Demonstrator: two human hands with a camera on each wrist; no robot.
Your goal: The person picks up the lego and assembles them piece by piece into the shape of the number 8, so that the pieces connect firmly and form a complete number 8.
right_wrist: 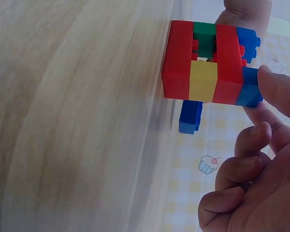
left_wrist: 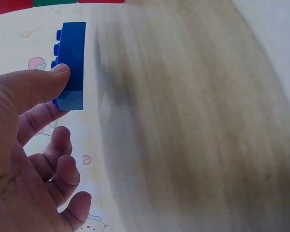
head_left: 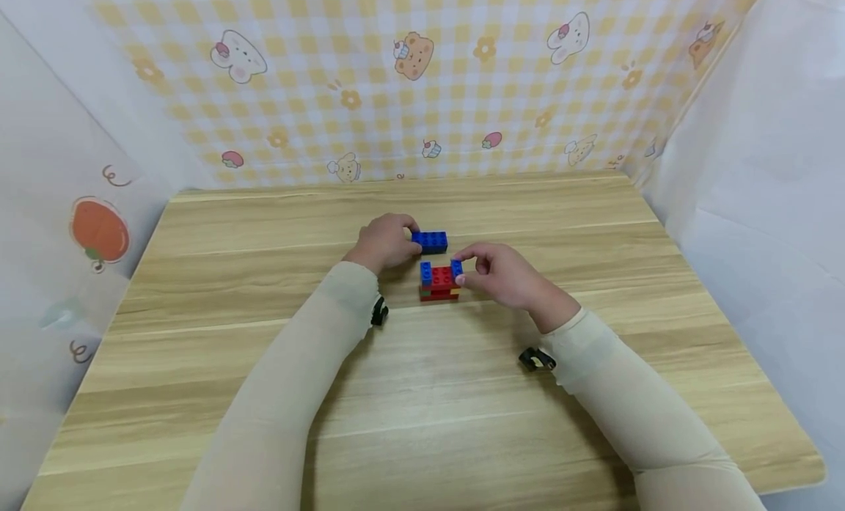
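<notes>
A small toy-brick stack stands mid-table: a red brick (right_wrist: 178, 63) at the bottom, then a yellow brick (right_wrist: 203, 79) and a green brick (right_wrist: 204, 36) with a gap between them, then another red brick (head_left: 441, 276). Two small blue bricks sit on top, one at each end. My right hand (head_left: 507, 278) pinches the right-end blue brick (right_wrist: 250, 88) between thumb and index finger; the left-end blue brick (head_left: 425, 273) is untouched. Behind the stack lies a longer blue brick (head_left: 433, 241), its left end pinched by the thumb and index finger of my left hand (head_left: 386, 241).
The wooden table (head_left: 422, 416) reaches back to a yellow checked cloth (head_left: 455, 78) with cartoon prints. White sheets (head_left: 759, 174) hang at both sides. Black wrist devices (head_left: 538, 359) sit by both cuffs.
</notes>
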